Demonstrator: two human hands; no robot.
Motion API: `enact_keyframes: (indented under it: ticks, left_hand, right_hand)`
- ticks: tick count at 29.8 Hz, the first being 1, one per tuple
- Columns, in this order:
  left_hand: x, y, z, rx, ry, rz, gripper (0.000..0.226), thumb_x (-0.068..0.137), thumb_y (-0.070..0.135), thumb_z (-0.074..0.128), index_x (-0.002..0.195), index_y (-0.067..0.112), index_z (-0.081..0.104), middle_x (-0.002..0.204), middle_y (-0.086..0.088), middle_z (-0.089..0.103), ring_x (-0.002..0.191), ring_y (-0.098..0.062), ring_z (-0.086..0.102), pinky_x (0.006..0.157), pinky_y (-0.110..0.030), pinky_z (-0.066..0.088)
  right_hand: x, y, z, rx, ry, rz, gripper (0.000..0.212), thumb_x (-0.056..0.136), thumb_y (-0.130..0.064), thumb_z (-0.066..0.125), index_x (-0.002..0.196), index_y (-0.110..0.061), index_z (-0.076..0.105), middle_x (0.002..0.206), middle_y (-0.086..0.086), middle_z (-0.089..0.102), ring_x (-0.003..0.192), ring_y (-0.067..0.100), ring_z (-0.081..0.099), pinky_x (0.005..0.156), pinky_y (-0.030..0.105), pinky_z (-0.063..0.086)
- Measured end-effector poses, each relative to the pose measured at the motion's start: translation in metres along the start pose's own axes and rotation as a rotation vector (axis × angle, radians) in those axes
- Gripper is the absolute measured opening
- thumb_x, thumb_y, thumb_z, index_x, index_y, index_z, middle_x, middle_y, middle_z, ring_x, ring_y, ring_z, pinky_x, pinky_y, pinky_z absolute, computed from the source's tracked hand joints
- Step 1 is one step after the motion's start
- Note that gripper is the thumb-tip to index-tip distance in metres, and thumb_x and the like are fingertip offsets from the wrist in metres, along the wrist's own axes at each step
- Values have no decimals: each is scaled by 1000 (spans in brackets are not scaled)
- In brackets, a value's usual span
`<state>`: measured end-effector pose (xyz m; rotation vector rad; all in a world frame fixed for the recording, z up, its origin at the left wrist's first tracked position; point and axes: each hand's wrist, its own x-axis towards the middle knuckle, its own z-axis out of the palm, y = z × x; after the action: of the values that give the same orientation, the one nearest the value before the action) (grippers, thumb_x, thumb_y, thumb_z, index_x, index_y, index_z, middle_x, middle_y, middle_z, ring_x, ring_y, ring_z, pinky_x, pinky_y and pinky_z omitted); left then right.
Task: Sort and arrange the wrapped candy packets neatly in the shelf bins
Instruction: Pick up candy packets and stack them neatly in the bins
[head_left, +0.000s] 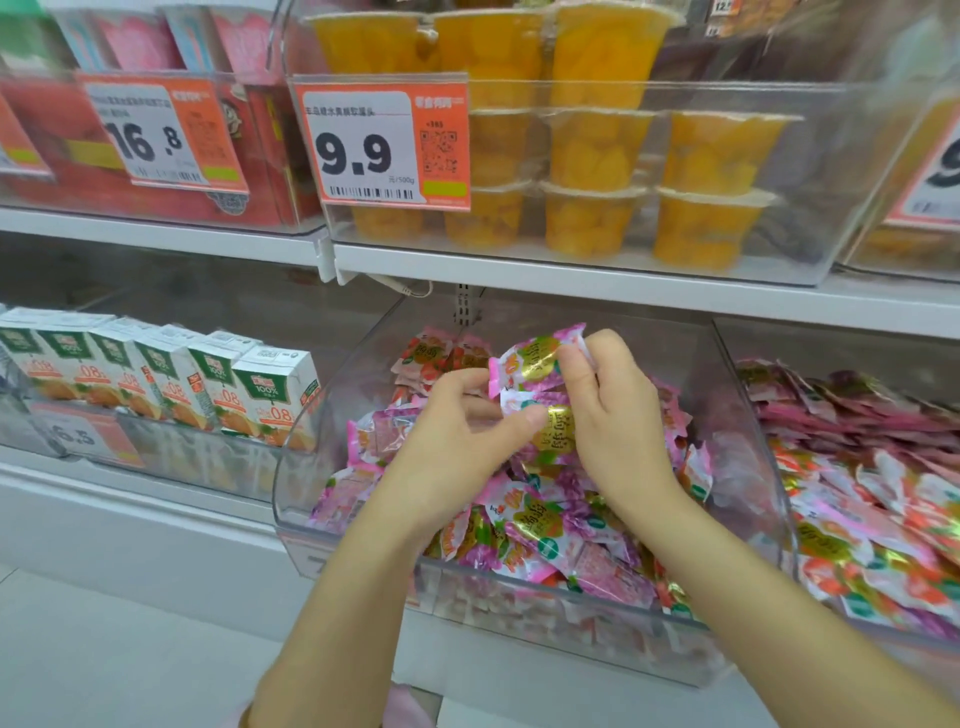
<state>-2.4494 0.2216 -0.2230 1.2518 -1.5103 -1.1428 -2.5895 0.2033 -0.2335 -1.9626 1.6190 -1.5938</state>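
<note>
Right hand (613, 410) pinching one pink candy packet (524, 364), left hand (457, 431) pinching a second packet (558, 434), over clear bin (327, 426) heaped with candy packets (545, 525); peach cups (592, 150) in upper bin (831, 156) on white shelf (571, 283).

Clear bin (358, 374): open on top, entry between side walls; upper shelf (623, 291) overhangs rear; candy packets (545, 525) heaped, apparently near rim.

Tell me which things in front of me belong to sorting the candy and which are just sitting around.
Part of the job: left hand, right hand, held candy packets, candy pile, clear bin, neighbouring candy bin.

Just sitting there: juice cartons, fruit cups, price tag.
</note>
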Motion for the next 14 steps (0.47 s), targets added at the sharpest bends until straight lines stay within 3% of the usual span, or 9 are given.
enact_keyframes:
  ticks: [4, 8, 12, 14]
  left_hand:
    - [1, 3, 16, -244, -69, 3, 56, 82, 15, 68, 131, 19, 41, 100, 3, 72, 90, -12, 68, 70, -26, 56]
    - [0, 6, 30, -309, -160, 21, 65, 76, 18, 72, 134, 20, 44, 115, -2, 66, 95, -16, 65, 74, -29, 49]
    - [-9, 16, 59, -289, -289, 84, 50, 81, 2, 64, 125, 20, 50, 84, 3, 68, 73, -5, 64, 64, -16, 48]
    - [-15, 20, 74, -256, -353, 109, 49, 81, -3, 62, 124, 19, 51, 74, 4, 65, 70, -5, 62, 67, -17, 49]
  right_hand:
    - [-10, -6, -22, 218, 14, 94, 33, 98, -22, 44, 69, -13, 31, 62, -3, 29, 55, 6, 29, 51, 22, 28]
    - [-23, -2, -57, 247, 10, 154, 37, 95, -19, 51, 65, -12, 31, 62, -5, 28, 60, 7, 30, 56, 25, 27]
    - [-35, 0, -103, 305, 102, 261, 37, 88, -8, 60, 62, -14, 33, 54, -10, 29, 48, 2, 31, 48, 14, 30]
    - [-40, 5, -126, 350, 139, 352, 34, 85, -2, 61, 69, -15, 35, 60, -3, 32, 51, 10, 46, 50, 20, 42]
